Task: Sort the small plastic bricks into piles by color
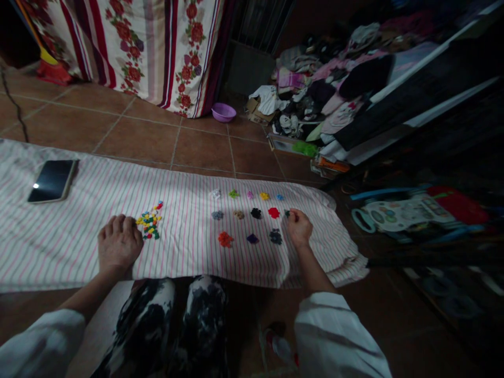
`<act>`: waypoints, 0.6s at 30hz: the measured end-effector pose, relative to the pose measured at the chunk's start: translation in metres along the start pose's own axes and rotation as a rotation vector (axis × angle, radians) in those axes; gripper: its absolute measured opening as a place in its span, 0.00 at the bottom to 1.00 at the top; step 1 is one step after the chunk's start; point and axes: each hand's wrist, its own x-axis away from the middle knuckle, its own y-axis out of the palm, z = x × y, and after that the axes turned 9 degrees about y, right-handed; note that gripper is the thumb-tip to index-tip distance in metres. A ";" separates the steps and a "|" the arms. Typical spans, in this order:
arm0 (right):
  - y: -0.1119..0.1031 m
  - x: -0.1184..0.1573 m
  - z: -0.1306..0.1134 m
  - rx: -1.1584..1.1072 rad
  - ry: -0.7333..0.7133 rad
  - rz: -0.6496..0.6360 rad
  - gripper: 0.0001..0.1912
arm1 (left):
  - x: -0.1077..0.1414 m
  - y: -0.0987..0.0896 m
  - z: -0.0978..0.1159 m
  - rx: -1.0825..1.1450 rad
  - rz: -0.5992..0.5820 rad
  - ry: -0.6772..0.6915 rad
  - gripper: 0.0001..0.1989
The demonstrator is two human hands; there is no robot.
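Left of ctr, L hand point(119, 242) lies palm down, grip hidden, can't tell; mixed-colour pile point(149, 222) of tiny pcs sits just R of it, long axis tilting up-right. Right of ctr, R hand point(300, 227), tips close together at dark cluster point(287, 214), hold unclear.

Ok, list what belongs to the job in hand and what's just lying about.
In the job: mixed-colour small pieces beside the left hand; single-colour piles, one at the right hand; striped cloth beneath them.

Lying about, it seems: phone, purple basin, heaped clothes.
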 end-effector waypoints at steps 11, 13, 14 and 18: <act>0.031 0.075 -0.082 -0.254 -0.506 -0.120 0.18 | -0.001 -0.001 0.000 0.009 -0.049 -0.019 0.19; 0.039 0.094 -0.102 -0.291 -0.569 -0.203 0.17 | -0.001 -0.002 0.000 0.000 -0.051 -0.013 0.19; 0.044 0.105 -0.112 -0.306 -0.596 -0.261 0.17 | -0.001 -0.002 0.001 -0.001 -0.050 -0.013 0.20; 0.064 0.154 -0.150 -0.340 -0.712 -0.492 0.18 | -0.002 -0.001 0.000 -0.022 -0.047 -0.010 0.20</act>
